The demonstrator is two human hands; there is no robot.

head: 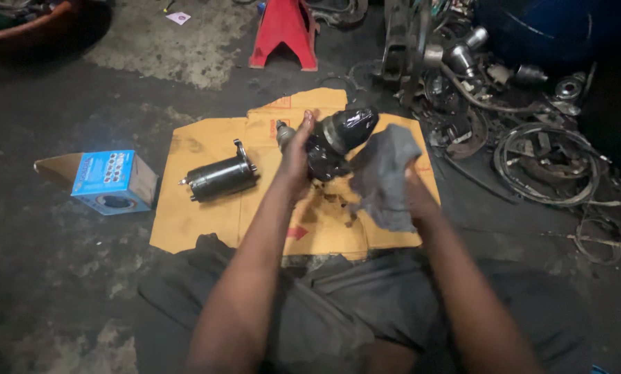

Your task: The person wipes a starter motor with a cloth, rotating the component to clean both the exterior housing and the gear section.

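Lap: our dark grey trousers [338, 305] fill the bottom of the view, with both forearms reaching forward over them.
Left hand: our left hand [295, 156] grips the black, greasy metal motor part [338, 142], fingers wrapped around its near end, holding it up above the cardboard.
Right hand: our right hand [409, 181] is closed on a crumpled grey cloth rag [383, 176], which hangs just beside the held part and touches its right side.
Cardboard: a flattened tan cardboard sheet [200, 215] lies on the dark concrete floor [61, 263].
Second part: a black cylindrical motor body [220, 178] lies on the cardboard, left of our hands.
Box: a small blue carton [110, 181] sits on the floor, well left.
Beyond: a red metal jack stand [284, 31] and a heap of scrap metal parts and cables [532, 138].
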